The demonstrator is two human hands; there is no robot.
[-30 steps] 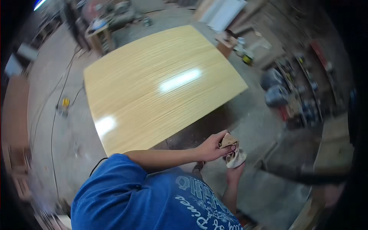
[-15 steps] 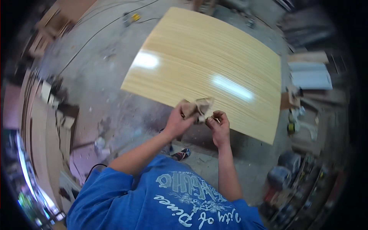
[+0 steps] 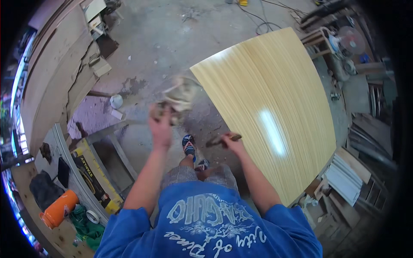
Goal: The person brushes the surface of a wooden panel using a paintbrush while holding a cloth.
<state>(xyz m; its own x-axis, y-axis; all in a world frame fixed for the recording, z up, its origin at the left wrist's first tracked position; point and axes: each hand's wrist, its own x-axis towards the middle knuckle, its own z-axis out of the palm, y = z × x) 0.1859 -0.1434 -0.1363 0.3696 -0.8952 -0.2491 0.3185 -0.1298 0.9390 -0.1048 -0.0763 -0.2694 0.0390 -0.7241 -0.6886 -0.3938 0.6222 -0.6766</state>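
Note:
My left hand [image 3: 161, 128] is closed on a crumpled pale rag [image 3: 180, 95], held above the floor to the left of the panel. Motion smears both the hand and the cloth. My right hand [image 3: 234, 145] grips a short brown tool [image 3: 214, 141] with a stick-like handle; its exact kind is not clear. That hand is beside the near left edge of a large, glossy panel [image 3: 271, 90] with yellow wood grain. A bright light streak reflects off the panel.
At the lower left are an orange cylinder [image 3: 59, 209], green cloth [image 3: 88, 230] and a yellow-black box [image 3: 92, 176]. Long boards [image 3: 58, 64] line the left side. A fan [image 3: 352, 40] stands at the far right, near white slatted sheets [image 3: 343, 178]. Cables [image 3: 262, 21] cross the floor.
The view has swung left, so the panel now appears further right. My hands have moved apart: the left carries the rag away from the panel, and the brown tool shows in my right.

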